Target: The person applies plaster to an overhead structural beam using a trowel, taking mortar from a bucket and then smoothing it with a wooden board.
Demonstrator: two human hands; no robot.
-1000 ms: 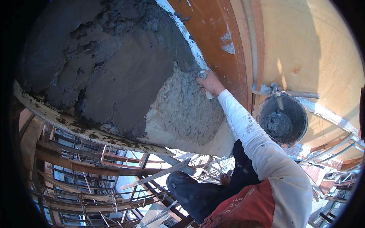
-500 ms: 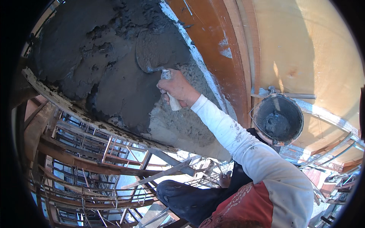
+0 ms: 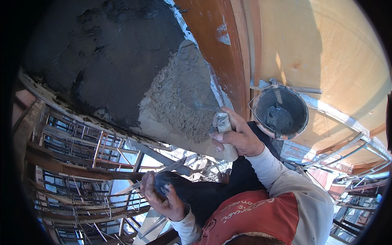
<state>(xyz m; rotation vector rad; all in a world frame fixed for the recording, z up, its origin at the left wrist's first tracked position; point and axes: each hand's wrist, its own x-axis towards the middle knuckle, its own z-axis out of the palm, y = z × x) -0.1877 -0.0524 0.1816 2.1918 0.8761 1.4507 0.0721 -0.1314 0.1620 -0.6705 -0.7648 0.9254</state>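
Observation:
My right hand (image 3: 241, 134) is wrapped round the pale, mortar-caked handle of a trowel (image 3: 192, 77). The trowel's blade, coated in grey mortar, lies over a rough, partly covered patch beside the white edge strip. Dark wet mortar (image 3: 118, 61) covers the surface to the left of the blade. My left hand (image 3: 163, 198) is raised in front of my knee, below the lower edge of that surface. Its fingers are apart and slightly curled, and nothing shows in them.
A bucket (image 3: 281, 112) with grey mortar inside stands to the right, next to a yellowish panel (image 3: 294, 45). An orange-brown board (image 3: 210, 36) borders the mortared surface. Wooden beams and scaffolding (image 3: 81, 169) drop away at the lower left. Metal bars (image 3: 347, 153) stand at the right.
My right hand has drawn the trowel down and to the right, from the wet mortar onto the rougher patch. My left hand has come into view at the bottom.

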